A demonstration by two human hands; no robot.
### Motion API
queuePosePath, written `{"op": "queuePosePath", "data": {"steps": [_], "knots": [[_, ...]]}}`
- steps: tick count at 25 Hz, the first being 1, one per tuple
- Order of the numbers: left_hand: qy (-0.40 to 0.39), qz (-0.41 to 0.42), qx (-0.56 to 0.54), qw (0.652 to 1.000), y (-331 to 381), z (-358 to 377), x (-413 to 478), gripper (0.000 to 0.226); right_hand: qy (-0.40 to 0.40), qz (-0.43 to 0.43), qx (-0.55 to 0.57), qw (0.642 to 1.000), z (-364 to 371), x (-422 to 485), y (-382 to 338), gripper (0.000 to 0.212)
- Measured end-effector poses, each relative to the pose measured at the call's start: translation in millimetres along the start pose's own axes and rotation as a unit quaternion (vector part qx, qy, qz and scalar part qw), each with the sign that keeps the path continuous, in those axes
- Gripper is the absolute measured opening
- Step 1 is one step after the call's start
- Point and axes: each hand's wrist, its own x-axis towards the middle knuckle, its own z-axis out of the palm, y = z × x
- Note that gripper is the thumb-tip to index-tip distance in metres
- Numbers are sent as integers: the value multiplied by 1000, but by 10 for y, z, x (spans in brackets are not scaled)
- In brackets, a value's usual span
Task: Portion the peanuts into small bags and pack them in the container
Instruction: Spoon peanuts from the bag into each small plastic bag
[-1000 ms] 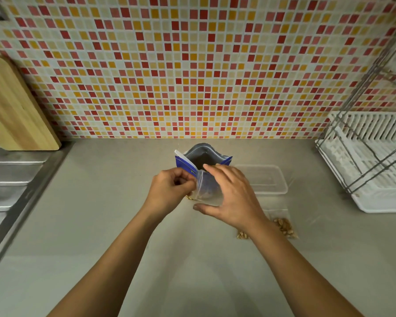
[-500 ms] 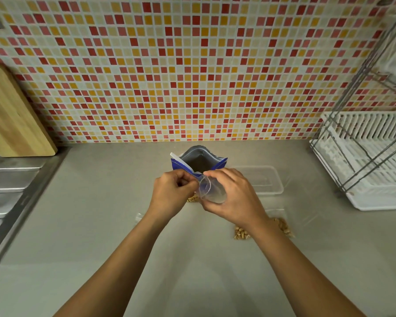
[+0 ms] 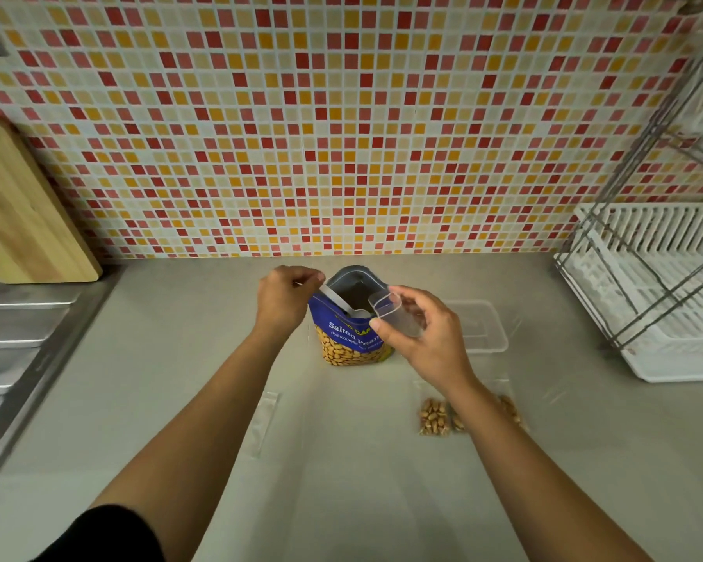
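over the peanut pouch [image 3: 352, 338], right hand [image 3: 423, 338] holds small bag [image 3: 396, 314].

Dim, soft overhead light; wide-angle bending at edges, slight blur

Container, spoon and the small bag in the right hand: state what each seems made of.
Container: clear rigid plastic, likely; the counter shows through its walls.
Spoon: pale grey, faintly shiny handle; metal or plastic, cannot tell.
Small bag: thin transparent plastic film; what lies behind shows through it, with a thicker band at its mouth.
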Motion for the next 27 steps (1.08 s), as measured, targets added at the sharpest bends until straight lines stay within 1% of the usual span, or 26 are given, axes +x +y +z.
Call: {"op": "queuePosePath", "data": {"steps": [2, 5, 6, 7, 8, 9, 10, 11, 12, 13, 14, 15, 17, 18, 20, 23, 25, 27], "knots": [[-31, 62, 54, 996, 62, 66, 3, 26, 1, 28, -2, 1000, 43, 91, 35, 52], [-124, 141, 168, 968, 97, 211, -26, 22, -6, 84, 20, 996, 116, 213, 98, 51], [-138, 154, 190, 960, 76, 245, -28, 22, -7, 98, 25, 995, 136, 238, 122, 51], [-131, 161, 207, 956, 65, 244, -22, 22, -6, 108, 29, 994, 152, 253, 152, 51], [-101, 163, 225, 955, 62, 219, 1, 23, -3, 110, 34, 993, 159, 258, 179, 51], [-53, 168, 259, 950, 71, 180, 21, 26, -2, 110, 40, 993, 159, 260, 202, 51], [-9, 176, 312, 934, 80, 144, 41, 30, -2, 109, 40, 993, 150, 257, 208, 52], [15, 189, 373, 908, 96, 118, 50, 32, -4, 108, 37, 993, 144, 255, 214, 52], [14, 201, 424, 883, 110, 111, 44, 34, -6, 107, 35, 994, 137, 253, 210, 53], [-7, 203, 451, 869, 112, 129, 28, 35, -7, 108, 34, 994, 133, 251, 206, 54], [-29, 189, 448, 873, 103, 162, 4, 34, -9, 110, 34, 993, 130, 245, 192, 54], [-45, 156, 425, 891, 99, 199, -18, 33, -12, 114, 35, 993, 133, 243, 187, 54], [-45, 66, 345, 935, 108, 262, 6, 29, -20, 120, 39, 992, 130, 235, 182, 54], [-41, 27, 318, 947, 111, 283, 40, 27, -27, 122, 37, 991, 128, 227, 179, 54], [-52, -27, 261, 964, 132, 291, 97, 25, -37, 122, 33, 991, 129, 217, 182, 55], [-65, -71, 143, 985, 157, 265, 153, 24, -38, 126, 35, 991, 120, 194, 185, 55], [-61, -96, 62, 992, 163, 230, 142, 23, -40, 125, 44, 990, 103, 178, 179, 55], [-37, -113, -3, 993, 162, 188, 118, 22, -30, 119, 52, 991, 80, 156, 170, 52]]}}
